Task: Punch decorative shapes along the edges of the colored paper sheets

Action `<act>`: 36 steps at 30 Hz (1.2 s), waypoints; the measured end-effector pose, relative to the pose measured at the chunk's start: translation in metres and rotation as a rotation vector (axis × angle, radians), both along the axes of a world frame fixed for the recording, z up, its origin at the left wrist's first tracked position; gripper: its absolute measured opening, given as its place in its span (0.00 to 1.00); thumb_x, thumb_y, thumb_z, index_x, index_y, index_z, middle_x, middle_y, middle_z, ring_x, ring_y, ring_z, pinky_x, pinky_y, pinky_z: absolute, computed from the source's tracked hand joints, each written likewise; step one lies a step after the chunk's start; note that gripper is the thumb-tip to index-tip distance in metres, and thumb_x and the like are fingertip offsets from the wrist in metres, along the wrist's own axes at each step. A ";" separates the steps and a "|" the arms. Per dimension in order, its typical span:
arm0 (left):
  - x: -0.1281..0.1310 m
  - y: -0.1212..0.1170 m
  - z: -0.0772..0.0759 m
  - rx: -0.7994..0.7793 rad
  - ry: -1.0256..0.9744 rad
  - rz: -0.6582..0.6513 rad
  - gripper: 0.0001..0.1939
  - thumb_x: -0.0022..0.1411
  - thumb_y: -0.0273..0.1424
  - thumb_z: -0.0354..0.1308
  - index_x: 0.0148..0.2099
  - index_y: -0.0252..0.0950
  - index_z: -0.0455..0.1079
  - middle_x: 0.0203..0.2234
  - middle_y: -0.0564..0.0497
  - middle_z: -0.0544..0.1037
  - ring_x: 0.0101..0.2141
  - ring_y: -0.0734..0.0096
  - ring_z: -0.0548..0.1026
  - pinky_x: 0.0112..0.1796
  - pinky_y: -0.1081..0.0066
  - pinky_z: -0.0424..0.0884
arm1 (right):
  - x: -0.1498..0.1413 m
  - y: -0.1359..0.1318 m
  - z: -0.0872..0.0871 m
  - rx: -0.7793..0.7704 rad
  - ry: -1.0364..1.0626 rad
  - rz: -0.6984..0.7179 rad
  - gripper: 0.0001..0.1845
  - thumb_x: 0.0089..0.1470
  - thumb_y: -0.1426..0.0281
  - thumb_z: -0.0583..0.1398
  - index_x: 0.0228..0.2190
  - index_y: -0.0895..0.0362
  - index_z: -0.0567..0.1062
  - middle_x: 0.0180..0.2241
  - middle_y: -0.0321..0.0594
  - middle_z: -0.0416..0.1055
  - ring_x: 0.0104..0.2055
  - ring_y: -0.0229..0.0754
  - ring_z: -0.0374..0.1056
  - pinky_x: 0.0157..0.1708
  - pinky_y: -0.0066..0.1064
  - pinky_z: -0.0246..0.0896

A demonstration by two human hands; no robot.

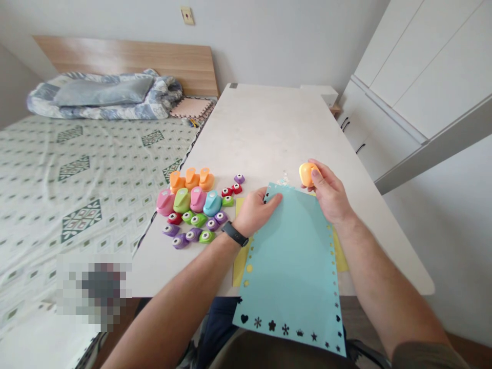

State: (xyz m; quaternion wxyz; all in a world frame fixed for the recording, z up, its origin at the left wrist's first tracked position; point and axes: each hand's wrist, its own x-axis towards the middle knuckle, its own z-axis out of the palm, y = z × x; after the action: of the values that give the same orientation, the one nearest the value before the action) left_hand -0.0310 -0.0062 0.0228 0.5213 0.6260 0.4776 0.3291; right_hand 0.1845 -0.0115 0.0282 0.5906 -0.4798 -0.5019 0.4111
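A light blue paper sheet (294,261) with punched shapes along its edges lies over a yellow sheet (240,261) on the white table (265,128) and hangs over the near edge. My left hand (255,210), with a black band at the wrist, pinches the blue sheet's far left corner. My right hand (330,192) grips an orange paper punch (307,173) at the sheet's far right corner. Small paper bits (283,178) lie just beyond the sheet.
Left of the sheets sits a cluster of several coloured paper punches (196,207), large orange, pink, green and blue ones behind small red, green and purple ones. A bed (77,164) with a patterned cover runs along the table's left side. White cabinets (403,77) stand to the right.
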 end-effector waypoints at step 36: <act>-0.003 -0.001 0.002 0.095 0.044 -0.031 0.18 0.65 0.45 0.57 0.36 0.34 0.74 0.25 0.54 0.72 0.26 0.74 0.66 0.26 0.75 0.59 | 0.002 0.000 -0.008 -0.066 -0.084 0.001 0.28 0.57 0.52 0.66 0.55 0.50 0.74 0.45 0.39 0.75 0.46 0.46 0.71 0.50 0.41 0.68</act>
State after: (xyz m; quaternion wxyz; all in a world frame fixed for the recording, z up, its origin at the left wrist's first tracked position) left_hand -0.0337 -0.0077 0.0248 0.4854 0.6645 0.4630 0.3294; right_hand 0.1868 -0.0118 0.0206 0.5528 -0.5157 -0.5124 0.4073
